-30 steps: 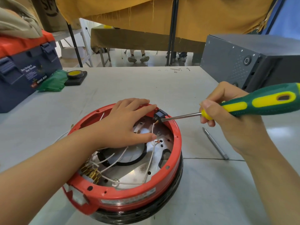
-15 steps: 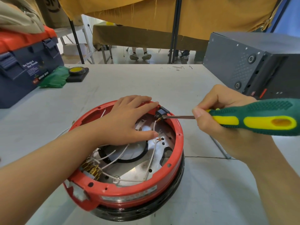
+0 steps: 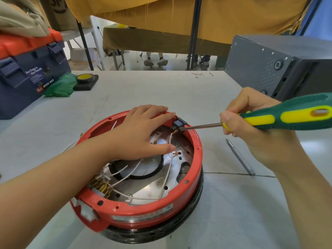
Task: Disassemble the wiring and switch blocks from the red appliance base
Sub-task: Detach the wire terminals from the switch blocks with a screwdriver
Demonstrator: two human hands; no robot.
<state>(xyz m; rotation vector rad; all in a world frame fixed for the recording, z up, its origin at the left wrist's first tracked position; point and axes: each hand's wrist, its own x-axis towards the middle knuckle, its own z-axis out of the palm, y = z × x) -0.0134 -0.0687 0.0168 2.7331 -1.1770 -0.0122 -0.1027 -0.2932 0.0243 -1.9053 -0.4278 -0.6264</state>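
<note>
R hand (image 3: 255,126) grips screwdriver (image 3: 287,115), tip seemingly at switch block (image 3: 178,123).

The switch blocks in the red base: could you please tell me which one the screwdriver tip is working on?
The black switch block at the far rim, beside the left hand; the screwdriver tip touches its terminals. The white block, with brass terminals, sits untouched at the near rim.
</note>
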